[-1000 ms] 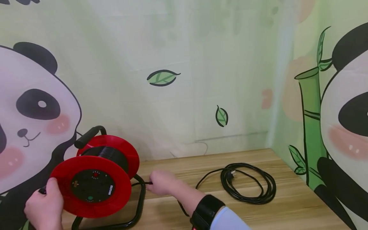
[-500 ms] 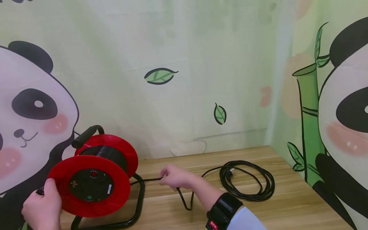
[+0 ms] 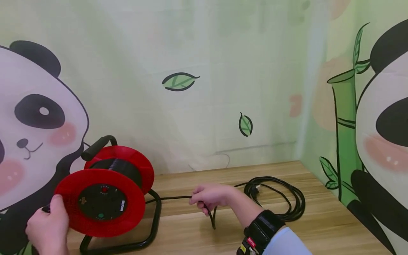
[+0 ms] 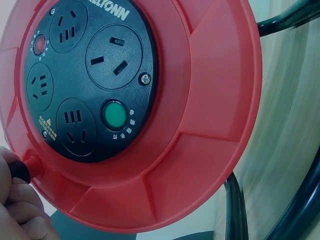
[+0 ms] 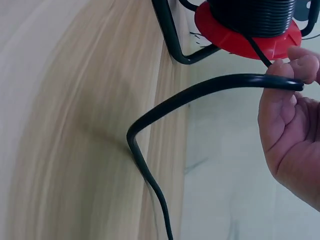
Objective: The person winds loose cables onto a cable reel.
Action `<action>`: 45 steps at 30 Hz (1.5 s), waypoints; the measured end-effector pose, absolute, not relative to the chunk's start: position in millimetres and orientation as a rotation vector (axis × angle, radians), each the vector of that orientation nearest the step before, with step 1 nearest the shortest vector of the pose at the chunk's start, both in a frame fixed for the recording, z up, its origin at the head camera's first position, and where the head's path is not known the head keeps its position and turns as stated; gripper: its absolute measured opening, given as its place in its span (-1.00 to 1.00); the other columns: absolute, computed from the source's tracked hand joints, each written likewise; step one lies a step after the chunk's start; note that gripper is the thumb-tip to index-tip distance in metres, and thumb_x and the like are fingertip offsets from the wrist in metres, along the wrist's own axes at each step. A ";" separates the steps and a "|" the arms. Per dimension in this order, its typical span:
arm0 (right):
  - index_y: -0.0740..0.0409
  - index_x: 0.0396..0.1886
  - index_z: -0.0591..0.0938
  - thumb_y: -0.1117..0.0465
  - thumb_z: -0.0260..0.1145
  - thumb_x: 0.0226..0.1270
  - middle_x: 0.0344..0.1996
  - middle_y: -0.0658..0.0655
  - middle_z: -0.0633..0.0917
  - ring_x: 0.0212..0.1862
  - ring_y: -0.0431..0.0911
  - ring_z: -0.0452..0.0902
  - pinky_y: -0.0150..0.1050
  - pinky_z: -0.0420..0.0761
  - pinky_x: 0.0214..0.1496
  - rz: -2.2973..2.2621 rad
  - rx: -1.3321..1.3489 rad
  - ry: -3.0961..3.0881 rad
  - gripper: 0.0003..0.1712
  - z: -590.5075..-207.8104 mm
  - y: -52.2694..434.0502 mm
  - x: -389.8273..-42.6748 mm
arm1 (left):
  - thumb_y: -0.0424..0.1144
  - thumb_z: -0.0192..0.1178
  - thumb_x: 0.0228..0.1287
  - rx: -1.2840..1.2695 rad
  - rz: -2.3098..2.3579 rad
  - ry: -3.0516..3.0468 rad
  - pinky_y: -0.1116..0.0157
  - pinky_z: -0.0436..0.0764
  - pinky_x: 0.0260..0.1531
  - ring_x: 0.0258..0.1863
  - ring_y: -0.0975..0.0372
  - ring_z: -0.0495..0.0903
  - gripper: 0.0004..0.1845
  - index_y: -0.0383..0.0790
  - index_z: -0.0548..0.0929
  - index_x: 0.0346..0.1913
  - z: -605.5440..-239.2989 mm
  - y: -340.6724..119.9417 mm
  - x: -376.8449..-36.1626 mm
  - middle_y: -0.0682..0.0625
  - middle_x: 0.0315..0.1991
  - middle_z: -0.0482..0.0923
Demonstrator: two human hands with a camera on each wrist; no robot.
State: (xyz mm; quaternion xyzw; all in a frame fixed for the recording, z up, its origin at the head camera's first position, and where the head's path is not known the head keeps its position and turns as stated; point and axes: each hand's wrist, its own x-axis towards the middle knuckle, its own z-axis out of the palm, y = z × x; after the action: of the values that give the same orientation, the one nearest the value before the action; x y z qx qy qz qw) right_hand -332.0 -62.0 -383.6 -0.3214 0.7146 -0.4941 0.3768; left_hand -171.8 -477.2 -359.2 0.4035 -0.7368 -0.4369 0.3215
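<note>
A red cable reel (image 3: 137, 209) with a black drum of wound cable stands on its black tubular frame (image 3: 154, 226) at the left. Its front carries a black socket panel (image 4: 90, 80) with a green button. My left hand (image 3: 47, 226) grips the short black knob (image 4: 21, 172) near the rim of the front disc. To the right of the reel, my right hand (image 3: 211, 198) pinches the black cable (image 3: 175, 197) between thumb and fingers. The cable runs almost straight from drum to hand, then bends down behind the fingers in a loose loop (image 5: 200, 92).
Farther right, a loose coil of black cable (image 3: 298, 203) lies on the wooden table (image 3: 185, 237), with a plug (image 3: 254, 191) inside it. A carrying handle (image 3: 95, 148) rises above the reel. Cloth walls (image 3: 207, 106) printed with pandas close off the back and right.
My right hand has slid right, away from the reel, and a longer stretch of cable now shows between them. My left hand has stayed on the knob, and the reel looks unmoved.
</note>
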 end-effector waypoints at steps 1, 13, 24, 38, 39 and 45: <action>0.12 -0.46 0.47 0.25 0.25 0.44 -0.66 0.01 0.40 -0.63 -0.15 0.41 -0.26 0.53 -0.53 -1.251 -0.833 1.830 -0.77 -382.4 -58.1 -332.8 | 0.26 -0.15 0.42 1.046 -1.139 -1.938 0.04 0.29 -0.41 -0.20 -0.18 0.42 -0.28 -0.41 0.57 -0.43 -359.2 -476.5 -172.4 -0.25 -0.55 0.61; 0.24 -0.21 0.46 0.38 0.21 0.42 -0.58 0.05 0.46 -0.50 -0.10 0.60 -0.17 0.64 -0.32 -1.267 -0.812 1.716 -0.92 -381.3 -15.4 -346.0 | 0.21 -0.17 0.45 1.051 -1.093 -1.952 0.06 0.32 -0.49 -0.20 -0.20 0.41 -0.30 -0.48 0.57 -0.27 -357.2 -467.9 -173.4 -0.47 -0.28 0.60; 0.27 -0.19 0.57 0.26 0.18 0.56 -0.57 0.14 0.58 -0.47 0.00 0.56 -0.18 0.56 -0.31 -1.207 -1.136 2.024 -0.86 -374.7 -2.0 -353.1 | 0.27 -0.24 0.47 1.140 -1.137 -1.953 0.12 0.38 -0.55 -0.30 -0.10 0.37 -0.27 -0.42 0.57 -0.08 -360.7 -471.2 -172.1 -0.45 -0.05 0.58; 0.17 -0.14 0.59 0.20 0.12 0.63 -0.62 0.00 0.48 -0.60 -0.09 0.47 -0.27 0.46 -0.51 -1.189 -1.202 2.462 -0.83 -371.9 20.4 -366.0 | 0.28 -0.25 0.47 1.106 -1.123 -1.989 0.04 0.33 -0.43 -0.24 -0.12 0.34 -0.24 -0.45 0.55 -0.17 -358.3 -468.9 -170.5 -0.49 0.01 0.57; 0.17 -0.12 0.58 0.19 0.11 0.64 -0.61 0.01 0.48 -0.60 -0.05 0.50 -0.26 0.50 -0.51 -1.194 -1.185 2.485 -0.83 -372.1 20.4 -366.8 | 0.28 -0.25 0.47 1.102 -1.119 -1.995 0.03 0.31 -0.42 -0.22 -0.14 0.34 -0.24 -0.47 0.55 -0.15 -358.4 -468.7 -169.9 -0.50 0.02 0.55; 0.15 -0.26 0.61 0.19 0.18 0.59 -0.53 0.00 0.49 -0.50 -0.12 0.37 -0.25 0.44 -0.41 -1.155 -1.145 2.717 -0.82 -368.9 24.1 -371.3 | 0.24 -0.21 0.48 1.075 -1.105 -2.002 0.02 0.26 -0.40 -0.18 -0.18 0.34 -0.25 -0.51 0.55 -0.14 -355.6 -468.4 -169.2 -0.54 -0.01 0.54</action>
State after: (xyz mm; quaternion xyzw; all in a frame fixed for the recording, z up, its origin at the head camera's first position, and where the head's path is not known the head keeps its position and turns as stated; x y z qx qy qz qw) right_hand -371.3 24.1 -368.9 -0.3616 0.8579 -0.3647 -0.0123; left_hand -169.2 -468.4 -355.6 0.4055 -0.7552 -0.4169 0.3023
